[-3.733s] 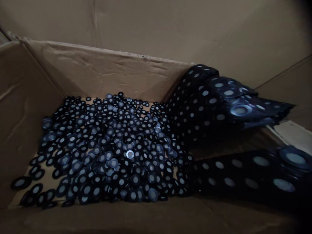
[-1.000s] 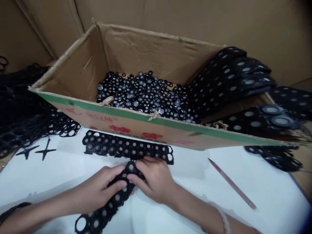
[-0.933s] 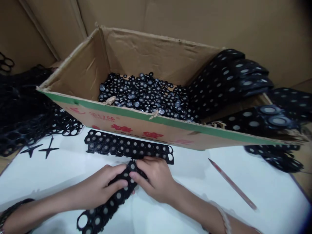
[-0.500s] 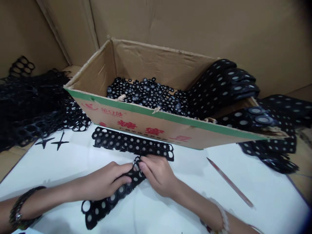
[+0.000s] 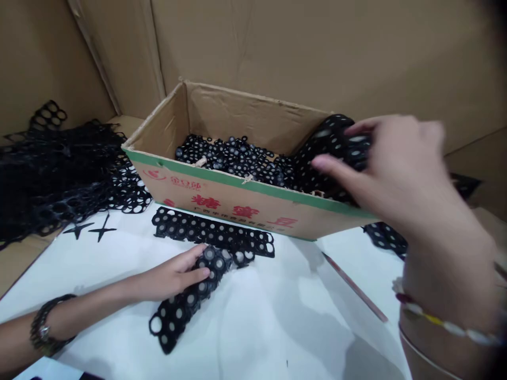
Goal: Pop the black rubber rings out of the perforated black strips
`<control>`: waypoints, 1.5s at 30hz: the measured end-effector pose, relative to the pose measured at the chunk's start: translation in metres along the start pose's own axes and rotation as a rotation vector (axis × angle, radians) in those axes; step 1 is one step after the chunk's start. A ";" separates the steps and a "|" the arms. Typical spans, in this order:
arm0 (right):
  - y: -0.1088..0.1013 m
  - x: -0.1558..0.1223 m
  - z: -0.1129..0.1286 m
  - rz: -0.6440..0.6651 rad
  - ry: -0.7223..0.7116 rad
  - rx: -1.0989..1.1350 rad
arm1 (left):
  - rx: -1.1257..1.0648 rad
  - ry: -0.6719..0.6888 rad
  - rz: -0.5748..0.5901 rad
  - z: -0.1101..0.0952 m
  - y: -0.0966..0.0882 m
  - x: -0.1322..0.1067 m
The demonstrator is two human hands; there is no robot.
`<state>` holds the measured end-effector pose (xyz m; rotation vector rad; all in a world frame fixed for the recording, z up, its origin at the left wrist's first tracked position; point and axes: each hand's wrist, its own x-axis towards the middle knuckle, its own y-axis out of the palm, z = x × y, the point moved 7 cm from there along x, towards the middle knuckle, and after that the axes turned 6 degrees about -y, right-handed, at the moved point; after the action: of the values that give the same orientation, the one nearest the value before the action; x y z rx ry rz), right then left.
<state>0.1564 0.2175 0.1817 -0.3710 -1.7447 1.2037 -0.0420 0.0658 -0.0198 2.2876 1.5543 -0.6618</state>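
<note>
A cardboard box (image 5: pixel 237 211) with a green-edged, red-printed side stands at 12 o'clock, on the far edge of a white sheet (image 5: pixel 285 338). Black punched sheets (image 5: pixel 328 142) lean inside its right end, above a loose pile of small black rings (image 5: pixel 233 158). A tangled heap of black punched webbing (image 5: pixel 51 179) lies at 10 o'clock.

The black punched strip (image 5: pixel 186 301) lies flat on the white sheet at 7 o'clock. Its long axis slants from upper right to lower left, ending in an open ring. It looks like rubbery, matte material, its round cells mostly showing pale centres. A second strip (image 5: pixel 209 235) lies crosswise just beyond it, near the box.

The left hand (image 5: pixel 170 274) lies open, fingers extended, on the strip's upper end, without a visible grip. The right hand (image 5: pixel 392 163), blurred at 2 o'clock, spreads its fingers over the leaning sheets; whether it has hold of them, I cannot tell. A pencil (image 5: pixel 354 287) lies at 4 o'clock.
</note>
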 end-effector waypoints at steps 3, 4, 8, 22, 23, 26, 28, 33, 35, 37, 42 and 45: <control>0.007 0.008 0.008 -0.051 0.009 -0.045 | -0.148 -0.028 0.091 0.000 0.004 0.001; 0.000 0.001 0.018 -0.185 0.008 -0.031 | -0.180 -0.032 0.115 -0.001 0.006 0.002; -0.013 -0.057 0.095 -0.571 -0.334 0.153 | -0.261 -0.013 0.132 -0.003 0.007 0.007; 0.139 -0.119 0.168 0.887 0.041 1.469 | -0.172 0.256 0.165 -0.016 0.015 0.000; 0.142 -0.120 0.168 0.882 0.096 1.562 | -0.193 0.248 0.173 -0.015 0.015 0.001; 0.140 -0.114 0.161 0.703 0.125 1.546 | -0.249 0.223 0.173 -0.010 0.012 0.004; 0.116 -0.099 0.143 0.371 0.088 1.355 | -0.255 0.189 0.195 -0.007 0.014 0.004; -0.004 -0.077 0.069 -0.654 0.124 0.894 | -0.147 0.134 0.162 -0.004 0.017 0.001; -0.037 -0.072 0.049 -0.818 0.081 0.602 | -0.131 0.193 0.121 -0.007 0.015 0.001; -0.028 -0.050 0.037 -0.464 0.056 0.180 | -0.150 0.214 0.118 -0.006 0.015 0.002; 0.030 -0.036 -0.002 0.130 0.032 0.165 | -0.242 0.174 0.256 -0.003 0.019 0.003; 0.014 -0.036 0.007 -0.124 -0.011 0.219 | -0.234 0.160 0.296 -0.005 0.018 0.000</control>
<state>0.1653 0.1951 0.1506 -0.1247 -1.6010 1.2917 -0.0243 0.0621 -0.0157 2.3665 1.2411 -0.2135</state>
